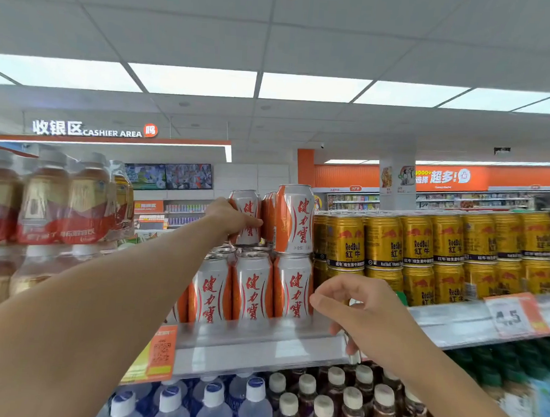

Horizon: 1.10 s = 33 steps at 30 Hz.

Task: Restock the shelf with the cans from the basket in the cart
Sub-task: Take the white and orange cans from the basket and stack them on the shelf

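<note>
The left grip was wrapped around an orange-and-silver can, holding it upright on the upper tier of a stack on the top shelf. Just right of that grip stood a matching can; directly beneath it sat a row of the same cans. The right grip hovered loosely curled, holding nothing, before gold cans.

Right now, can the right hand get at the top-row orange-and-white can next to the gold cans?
Probably yes. The right hand holds nothing and hangs in front of the lower row, right below that can. Nothing is between them. The left hand grips the neighbouring can, not this one.
</note>
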Available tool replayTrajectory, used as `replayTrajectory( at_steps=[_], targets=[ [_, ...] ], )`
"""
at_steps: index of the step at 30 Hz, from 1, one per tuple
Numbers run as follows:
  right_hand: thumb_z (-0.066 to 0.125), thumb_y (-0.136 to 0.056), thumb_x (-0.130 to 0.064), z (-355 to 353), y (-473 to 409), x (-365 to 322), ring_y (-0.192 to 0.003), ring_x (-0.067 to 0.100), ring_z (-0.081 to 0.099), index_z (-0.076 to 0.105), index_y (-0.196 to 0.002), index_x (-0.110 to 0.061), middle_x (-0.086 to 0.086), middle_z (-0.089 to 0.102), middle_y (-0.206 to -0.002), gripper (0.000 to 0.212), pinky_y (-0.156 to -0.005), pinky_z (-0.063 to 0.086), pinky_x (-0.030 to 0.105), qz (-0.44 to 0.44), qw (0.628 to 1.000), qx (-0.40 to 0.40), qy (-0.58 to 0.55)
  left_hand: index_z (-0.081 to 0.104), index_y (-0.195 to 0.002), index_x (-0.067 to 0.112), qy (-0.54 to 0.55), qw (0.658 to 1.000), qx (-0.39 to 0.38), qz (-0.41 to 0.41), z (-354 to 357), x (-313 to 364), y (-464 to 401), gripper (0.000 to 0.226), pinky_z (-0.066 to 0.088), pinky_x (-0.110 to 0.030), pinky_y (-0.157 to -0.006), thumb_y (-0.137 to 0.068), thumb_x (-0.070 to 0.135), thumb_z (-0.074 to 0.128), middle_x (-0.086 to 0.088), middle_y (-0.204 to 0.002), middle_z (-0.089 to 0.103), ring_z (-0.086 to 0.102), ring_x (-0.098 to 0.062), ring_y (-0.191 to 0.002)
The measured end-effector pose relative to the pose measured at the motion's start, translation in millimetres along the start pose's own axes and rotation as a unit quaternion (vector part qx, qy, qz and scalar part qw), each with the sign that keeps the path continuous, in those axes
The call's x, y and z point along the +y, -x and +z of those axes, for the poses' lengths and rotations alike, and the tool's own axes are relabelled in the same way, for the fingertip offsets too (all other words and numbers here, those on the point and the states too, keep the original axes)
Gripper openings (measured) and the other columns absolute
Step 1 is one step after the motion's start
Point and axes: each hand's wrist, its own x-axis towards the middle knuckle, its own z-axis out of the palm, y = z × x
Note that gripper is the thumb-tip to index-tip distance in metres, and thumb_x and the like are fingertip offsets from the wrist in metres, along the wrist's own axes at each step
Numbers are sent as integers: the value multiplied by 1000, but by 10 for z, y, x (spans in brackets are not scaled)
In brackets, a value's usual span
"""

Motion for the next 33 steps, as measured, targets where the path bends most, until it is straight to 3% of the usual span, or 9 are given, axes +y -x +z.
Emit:
replayTrajectory(
  at_steps=[5,9,14,21,33],
  targets=[
    [76,-87,-33,-19,21,41,-52,4,60,76,-83,-24,-13,70,-71,9,-48,52,24,17,1000,0,-19,64,-100,10,-23,999,-25,0,53,82,-9,44,63,-43,-75,-67,21,90,-11,-94,74,75,-26,-79],
    [76,-87,-32,-39,55,112,-63,14,66,76,-82,-25,-7,71,-81,9,-49,52,26,20,999,6,-28,65,-100,10,-34,999,-33,2,105,112,-4,40,63,-40,-74,-70,23,88,-11,-93,74,75,-25,-77],
    [76,-87,-32,-61,86,173,-64,15,67,76,-80,-26,-14,71,-83,10,-47,49,25,29,999,6,-21,64,-102,10,-28,999,-32,-2,112,87,-24,40,62,-42,-77,-71,22,87,-11,-95,74,75,-26,-80],
    [76,-87,-28,-75,89,142,-64,16,67,76,-83,-22,-10,71,-80,8,-45,47,25,38,999,15,-28,64,-105,9,-22,999,-47,-10,133,109,17,40,61,-44,-81,-72,19,85,-12,-97,74,74,-27,-84],
    [77,-86,-31,-66,121,214,-64,16,68,76,-76,-29,-9,70,-81,10,-50,51,27,50,998,14,-31,64,-107,8,-50,997,-63,-4,105,110,-4,46,60,-43,-85,-70,25,86,-12,-100,73,73,-27,-89]
  ],
)
